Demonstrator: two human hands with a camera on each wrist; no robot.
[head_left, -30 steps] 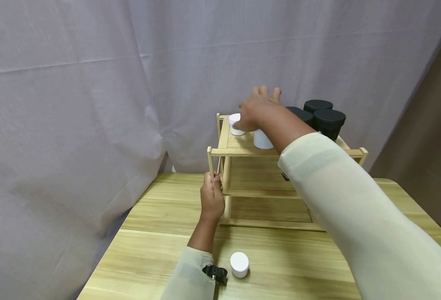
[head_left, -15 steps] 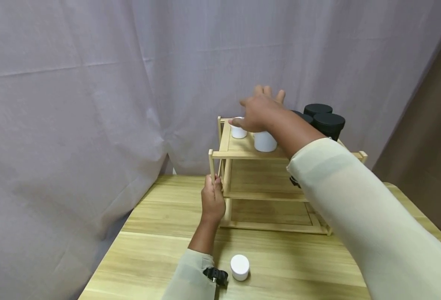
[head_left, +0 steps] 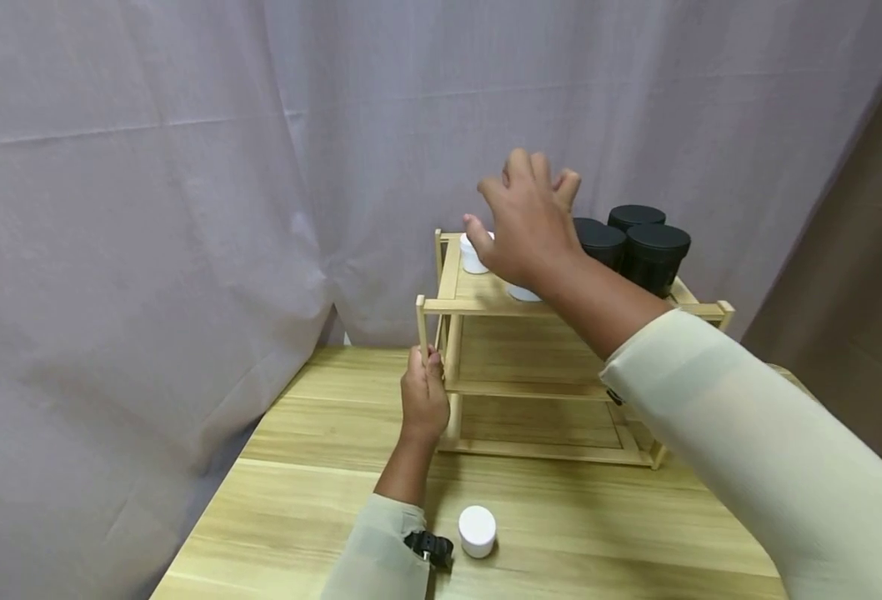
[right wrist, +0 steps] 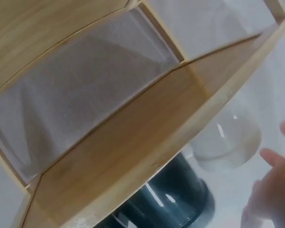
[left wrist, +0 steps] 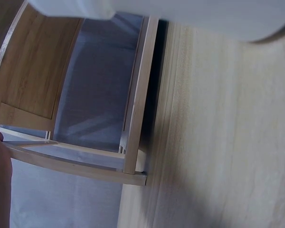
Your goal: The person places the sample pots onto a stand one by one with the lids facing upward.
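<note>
My left hand (head_left: 424, 400) grips the front left post of a wooden tiered rack (head_left: 441, 307) standing on the table. Over the rack's top shelf hovers my right hand (head_left: 527, 221), fingers spread and slightly bent, with nothing held. Below its thumb is a small white jar (head_left: 474, 260). A larger white jar (head_left: 523, 294) is partly hidden behind that hand and wrist; the right wrist view shows a white jar (right wrist: 225, 142) apart from the fingers. Several black lidded jars (head_left: 654, 257) stand on the shelf's right part.
Another white jar (head_left: 477, 532) stands on the wooden table (head_left: 321, 483) in front of the rack, near the left wrist's black strap (head_left: 429, 547). Grey curtain (head_left: 186, 208) hangs behind. A blurred white rounded thing (left wrist: 180, 14) crosses the top of the left wrist view.
My right hand has risen slightly, and its thumb has moved up off the small white jar's lid. The left hand keeps its grip on the post.
</note>
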